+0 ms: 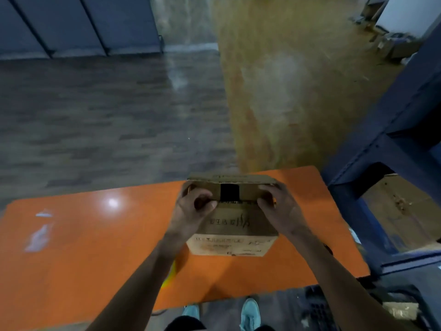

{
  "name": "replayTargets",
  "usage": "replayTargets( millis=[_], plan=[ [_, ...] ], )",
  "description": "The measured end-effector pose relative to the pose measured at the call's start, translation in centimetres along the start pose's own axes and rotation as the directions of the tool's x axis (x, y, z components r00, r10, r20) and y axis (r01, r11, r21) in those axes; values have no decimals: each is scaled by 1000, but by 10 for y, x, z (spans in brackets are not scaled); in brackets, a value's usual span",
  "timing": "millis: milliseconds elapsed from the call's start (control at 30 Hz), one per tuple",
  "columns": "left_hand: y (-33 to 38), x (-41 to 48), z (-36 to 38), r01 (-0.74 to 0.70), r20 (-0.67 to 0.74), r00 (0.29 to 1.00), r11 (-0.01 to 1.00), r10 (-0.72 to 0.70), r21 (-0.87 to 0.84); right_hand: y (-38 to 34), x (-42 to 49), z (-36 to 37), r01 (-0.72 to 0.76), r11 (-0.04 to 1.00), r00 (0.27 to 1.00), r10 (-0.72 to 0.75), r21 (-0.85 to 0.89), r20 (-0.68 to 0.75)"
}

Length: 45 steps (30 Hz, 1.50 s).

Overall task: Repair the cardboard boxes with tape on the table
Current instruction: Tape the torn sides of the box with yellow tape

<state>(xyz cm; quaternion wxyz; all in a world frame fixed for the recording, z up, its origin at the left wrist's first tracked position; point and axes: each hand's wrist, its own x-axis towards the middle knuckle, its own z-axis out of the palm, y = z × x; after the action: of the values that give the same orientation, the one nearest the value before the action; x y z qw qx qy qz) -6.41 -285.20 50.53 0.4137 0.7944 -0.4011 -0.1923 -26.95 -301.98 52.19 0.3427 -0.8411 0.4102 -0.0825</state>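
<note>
Blur obscures the print on the cardboard box (235, 225); I cannot tell whether my curled left hand (193, 207) grips anything at the top seam. My right hand (280, 209) grips the flap edge. The box sits lower centre on the table (95, 254), seam running left-right, printed side facing me.
</note>
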Motion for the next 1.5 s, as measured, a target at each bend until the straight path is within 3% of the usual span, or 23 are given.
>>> replayTargets(
  millis=[200,367,500,700,833,1033,1100,1300,1500],
  plan=[
    [3,-21,17,-45,-112,992,994,56,100,15,15,11,142,989,987,-145,-47,-72],
    [-8,-25,27,-39,-94,994,984,56,173,21,9,19,209,978,963,-201,27,-177],
    [-7,-19,27,45,-167,985,996,-33,72,22,14,22,233,972,953,-219,43,-210],
    [-11,-21,32,-17,-253,967,1000,14,-12,26,14,28,179,959,972,-138,218,-191],
    [-7,-25,35,-55,-345,938,997,33,-55,32,15,30,233,931,959,-172,280,-225],
    [-6,-18,31,-85,-343,928,979,146,187,38,18,23,299,901,954,-277,313,-113],
    [-9,-19,30,-111,-340,924,974,174,199,41,16,26,322,885,947,-293,335,-134],
    [-8,-39,34,-197,-436,880,980,190,29,48,-7,34,381,835,908,-257,396,-332],
    [-17,-56,32,-179,-360,932,925,49,-336,59,-42,34,410,797,910,-326,444,-255]
  ],
)
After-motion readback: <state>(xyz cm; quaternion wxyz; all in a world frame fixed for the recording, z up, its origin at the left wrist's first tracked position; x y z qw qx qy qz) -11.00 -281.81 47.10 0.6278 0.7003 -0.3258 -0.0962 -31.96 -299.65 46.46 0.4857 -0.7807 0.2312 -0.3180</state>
